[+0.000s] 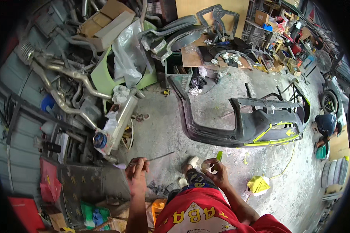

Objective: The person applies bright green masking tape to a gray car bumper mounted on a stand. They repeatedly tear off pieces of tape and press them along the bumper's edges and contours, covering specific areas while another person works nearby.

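My left hand [137, 169] is closed on a thin dark stick-like tool [161, 156], which points to the right; its exact kind is too small to tell. My right hand [217, 171] is closed round a small roll of tape [204, 166] in front of my body. A yellow-green strip [219, 156] sticks up from its fingers. Beyond both hands, apart from them, a dark car bumper [210, 132] rests over the floor, with yellow-green tape [264, 134] along the edges of its opening.
Metal exhaust pipes [77, 77] and a light green panel [105, 75] crowd the left. A blue-topped can [99, 139] stands on a long ledge [124, 120]. Crumpled yellow material [258, 185] lies on the floor at right. Another person [326, 126] crouches by a green bucket [321, 152].
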The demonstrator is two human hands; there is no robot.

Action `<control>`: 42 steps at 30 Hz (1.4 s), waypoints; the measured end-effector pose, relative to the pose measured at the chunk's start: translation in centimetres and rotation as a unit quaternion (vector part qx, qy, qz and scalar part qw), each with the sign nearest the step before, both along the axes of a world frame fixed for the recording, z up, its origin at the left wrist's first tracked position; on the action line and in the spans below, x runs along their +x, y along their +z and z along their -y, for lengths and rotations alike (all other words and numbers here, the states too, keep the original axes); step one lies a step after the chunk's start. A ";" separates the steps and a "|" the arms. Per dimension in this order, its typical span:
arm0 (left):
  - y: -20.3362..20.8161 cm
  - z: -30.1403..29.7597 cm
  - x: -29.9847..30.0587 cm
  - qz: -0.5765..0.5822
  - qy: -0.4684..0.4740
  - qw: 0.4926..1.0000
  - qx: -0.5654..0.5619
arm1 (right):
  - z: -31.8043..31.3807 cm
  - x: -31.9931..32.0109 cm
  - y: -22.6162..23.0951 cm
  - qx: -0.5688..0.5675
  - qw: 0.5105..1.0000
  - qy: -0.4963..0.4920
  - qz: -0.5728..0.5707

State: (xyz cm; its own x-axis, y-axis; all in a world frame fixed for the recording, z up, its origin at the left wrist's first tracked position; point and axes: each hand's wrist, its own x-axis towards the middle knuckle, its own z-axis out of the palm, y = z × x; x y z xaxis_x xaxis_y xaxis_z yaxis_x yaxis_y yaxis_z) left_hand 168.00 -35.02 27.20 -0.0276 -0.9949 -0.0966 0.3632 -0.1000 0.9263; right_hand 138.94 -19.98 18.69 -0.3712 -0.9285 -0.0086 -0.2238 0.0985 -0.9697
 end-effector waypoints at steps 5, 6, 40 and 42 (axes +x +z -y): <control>0.2 5.6 -1.2 0.021 -0.042 0.999 0.026 | 6.4 -0.9 -2.4 -0.012 1.000 -0.017 0.013; 0.4 6.8 -1.5 0.026 -0.043 0.998 0.025 | 7.9 -1.1 -2.3 -0.031 0.999 -0.024 0.007; -7.9 55.6 -18.4 0.056 -0.432 0.894 0.102 | 30.5 2.9 3.3 0.113 0.876 -0.469 -0.015; -8.5 56.4 -18.5 0.040 -0.429 0.896 0.108 | 31.0 3.9 3.5 0.112 0.870 -0.479 -0.008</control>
State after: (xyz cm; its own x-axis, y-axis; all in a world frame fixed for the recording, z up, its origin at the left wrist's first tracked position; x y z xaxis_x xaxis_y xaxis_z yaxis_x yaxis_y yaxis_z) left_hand 149.46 -91.45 18.67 -0.7582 -0.5682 -0.3197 -0.0001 -0.4902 0.8716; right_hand 142.87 -51.02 22.24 -0.9763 -0.1678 -0.1369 0.0516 0.4336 -0.8996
